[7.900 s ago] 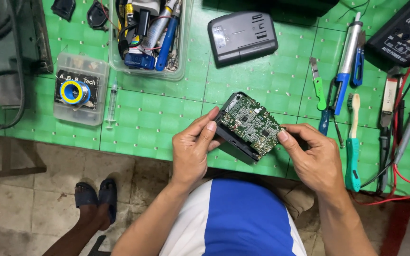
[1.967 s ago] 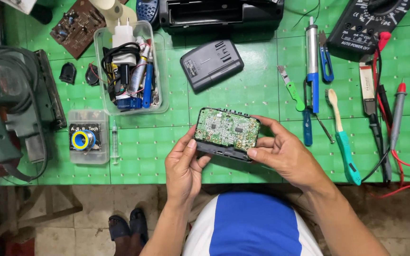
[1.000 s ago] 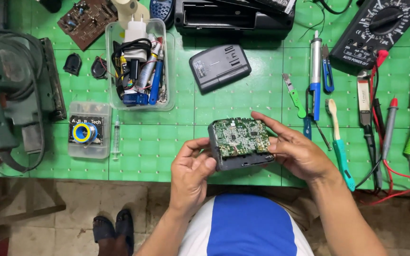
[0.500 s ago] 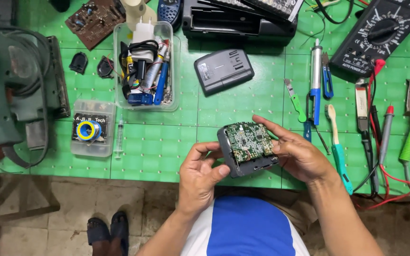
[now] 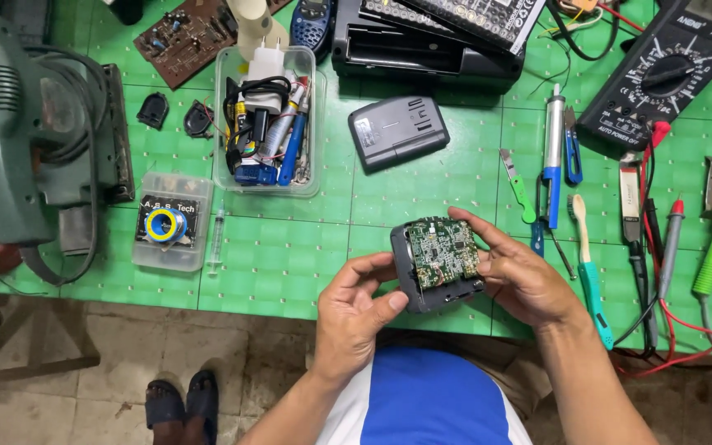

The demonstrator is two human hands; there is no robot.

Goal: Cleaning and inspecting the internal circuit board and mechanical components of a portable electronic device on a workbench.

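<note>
I see the opened battery pack (image 5: 440, 264) pinched between both hands: left hand (image 5: 356, 317) at seven o'clock, right hand (image 5: 525, 280) at three, fingers closed on its casing.

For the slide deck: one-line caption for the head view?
Both hands, left and right, hold an opened grey device over the green bench.

A green gridded bench (image 5: 290, 255) was covered with a clear bin (image 5: 265, 115), a grey cover (image 5: 397, 132), a circuit board (image 5: 187, 37), a multimeter (image 5: 669, 74), a toothbrush (image 5: 591, 276) and a solder box (image 5: 170, 222).
</note>
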